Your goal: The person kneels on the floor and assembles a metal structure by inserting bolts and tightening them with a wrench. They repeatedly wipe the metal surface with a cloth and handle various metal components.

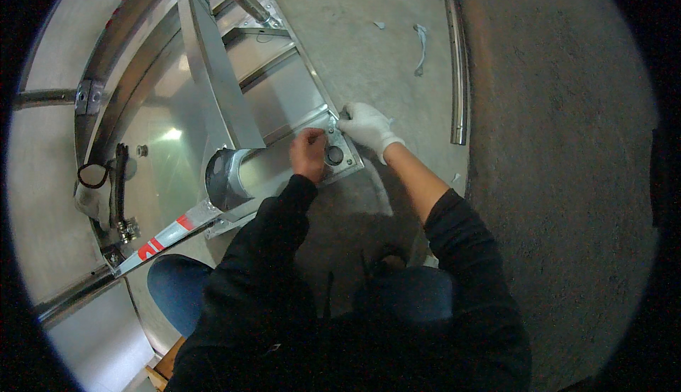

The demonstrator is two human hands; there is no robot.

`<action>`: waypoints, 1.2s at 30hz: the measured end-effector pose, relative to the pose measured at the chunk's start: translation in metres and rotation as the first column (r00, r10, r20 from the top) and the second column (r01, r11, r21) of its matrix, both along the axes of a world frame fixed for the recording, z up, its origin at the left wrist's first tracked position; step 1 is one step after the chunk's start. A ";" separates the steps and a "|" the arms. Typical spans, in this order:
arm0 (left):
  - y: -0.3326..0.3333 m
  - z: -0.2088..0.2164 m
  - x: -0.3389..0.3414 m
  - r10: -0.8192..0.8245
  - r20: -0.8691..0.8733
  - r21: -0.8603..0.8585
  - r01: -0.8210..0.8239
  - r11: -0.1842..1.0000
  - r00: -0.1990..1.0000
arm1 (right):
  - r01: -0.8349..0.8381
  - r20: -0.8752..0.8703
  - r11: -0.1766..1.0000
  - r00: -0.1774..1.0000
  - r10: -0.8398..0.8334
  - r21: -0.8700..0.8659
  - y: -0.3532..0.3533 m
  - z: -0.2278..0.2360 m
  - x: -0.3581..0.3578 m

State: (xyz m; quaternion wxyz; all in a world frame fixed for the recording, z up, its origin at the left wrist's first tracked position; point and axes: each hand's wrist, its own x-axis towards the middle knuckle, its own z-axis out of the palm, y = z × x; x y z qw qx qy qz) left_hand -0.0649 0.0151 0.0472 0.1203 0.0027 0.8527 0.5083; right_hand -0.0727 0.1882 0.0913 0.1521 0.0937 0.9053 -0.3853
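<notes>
My bare left hand (308, 154) is closed in a pinch over a flat metal corner plate (345, 168). Whatever lies between its fingertips is too small to make out. The plate has a round dark hole (334, 155) and several bolt heads around it. At the plate's outer edge, my right hand (367, 125) wears a white glove, and its fingers are curled in. Any small part in that grip is hidden by the glove. Both hands are close together, on either side of the plate's bolts.
An upright metal channel (213, 73) rises left of my hands beside an open round tube end (227, 179). Farther left lie a white glove (92, 204), a dark long-handled tool (121, 179) and a small metal nut (142, 150). A metal rail (457, 73) runs along the floor.
</notes>
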 end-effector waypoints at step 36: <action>0.008 0.010 -0.011 -0.152 -0.202 -0.128 0.128 0.984 0.967 | 0.192 0.124 0.861 0.981 -0.151 -0.470 0.000 -0.033 -0.001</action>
